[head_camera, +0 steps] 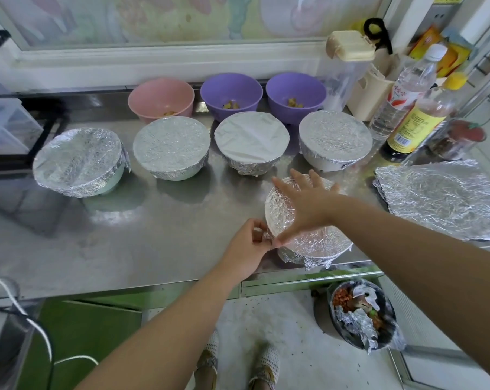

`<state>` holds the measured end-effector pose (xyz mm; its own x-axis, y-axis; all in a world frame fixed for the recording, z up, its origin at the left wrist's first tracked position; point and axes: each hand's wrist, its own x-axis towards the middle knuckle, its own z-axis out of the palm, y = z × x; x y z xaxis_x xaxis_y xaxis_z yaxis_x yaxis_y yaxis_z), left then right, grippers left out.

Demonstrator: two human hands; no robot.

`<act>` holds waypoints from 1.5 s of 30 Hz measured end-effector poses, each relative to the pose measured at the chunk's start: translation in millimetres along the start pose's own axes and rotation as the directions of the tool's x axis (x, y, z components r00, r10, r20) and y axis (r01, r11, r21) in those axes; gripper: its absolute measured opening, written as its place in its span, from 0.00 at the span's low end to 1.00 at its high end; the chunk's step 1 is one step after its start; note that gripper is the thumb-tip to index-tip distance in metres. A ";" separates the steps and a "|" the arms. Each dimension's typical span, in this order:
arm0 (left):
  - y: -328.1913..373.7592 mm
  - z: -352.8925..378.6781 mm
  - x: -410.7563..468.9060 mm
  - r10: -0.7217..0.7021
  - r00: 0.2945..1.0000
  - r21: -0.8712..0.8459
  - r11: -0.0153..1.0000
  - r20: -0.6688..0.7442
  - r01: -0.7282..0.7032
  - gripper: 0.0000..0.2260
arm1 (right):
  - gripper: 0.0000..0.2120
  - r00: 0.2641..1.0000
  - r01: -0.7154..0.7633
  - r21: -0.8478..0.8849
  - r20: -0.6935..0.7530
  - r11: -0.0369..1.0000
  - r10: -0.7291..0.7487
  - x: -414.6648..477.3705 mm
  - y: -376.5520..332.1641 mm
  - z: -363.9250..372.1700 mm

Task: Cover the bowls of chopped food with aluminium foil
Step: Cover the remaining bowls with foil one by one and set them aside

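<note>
Labels on the clear bottle (404, 88) and dark bottle (415, 128) are illegible.

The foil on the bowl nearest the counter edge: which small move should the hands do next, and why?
Probably the left hand should fold the foil edge it pinches down against the side of the front bowl. The right hand lies flat on top, holding the sheet, and the foil skirt at the near rim sticks out loose.

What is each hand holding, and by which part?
The left hand pinches the nearest foil cover by its left edge; the right hand only presses flat on top.
</note>
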<state>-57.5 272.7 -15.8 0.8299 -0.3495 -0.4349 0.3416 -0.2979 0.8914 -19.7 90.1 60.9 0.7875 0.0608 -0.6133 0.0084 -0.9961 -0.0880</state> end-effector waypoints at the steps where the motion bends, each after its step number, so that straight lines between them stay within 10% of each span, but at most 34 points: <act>1: -0.4 -1.9 1.1 0.018 1.000 0.050 0.999 -0.026 -0.017 0.11 | 0.72 1.000 0.003 0.003 0.000 1.000 -0.003 0.7 0.2 0.6; 8: 4.5 -12.9 8.7 0.087 0.994 0.180 0.981 -0.072 -0.072 0.08 | 0.73 1.000 0.004 0.010 0.001 1.000 -0.004 2.0 1.4 2.1; 26: 35.4 -29.0 19.4 -0.268 0.946 -0.039 0.959 0.184 0.280 0.12 | 0.72 1.000 0.020 0.004 -0.022 1.000 -0.020 -2.7 -0.7 5.4; 35: 26.2 -19.9 4.5 0.097 0.994 0.403 0.912 -0.047 -0.070 0.14 | 0.72 0.999 0.019 0.008 -0.031 1.000 -0.018 -0.9 -1.1 6.7; 45: 21.7 -23.1 9.7 0.037 0.999 0.190 0.981 -0.029 -0.031 0.08 | 0.71 0.999 0.012 0.009 -0.033 1.000 -0.011 -1.7 -2.2 5.7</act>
<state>-31.9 283.3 2.2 0.8544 -0.3347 -0.3974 0.2256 -0.4501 0.8640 -24.6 92.5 57.6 0.8073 0.0700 -0.5860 0.0122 -0.9947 -0.1020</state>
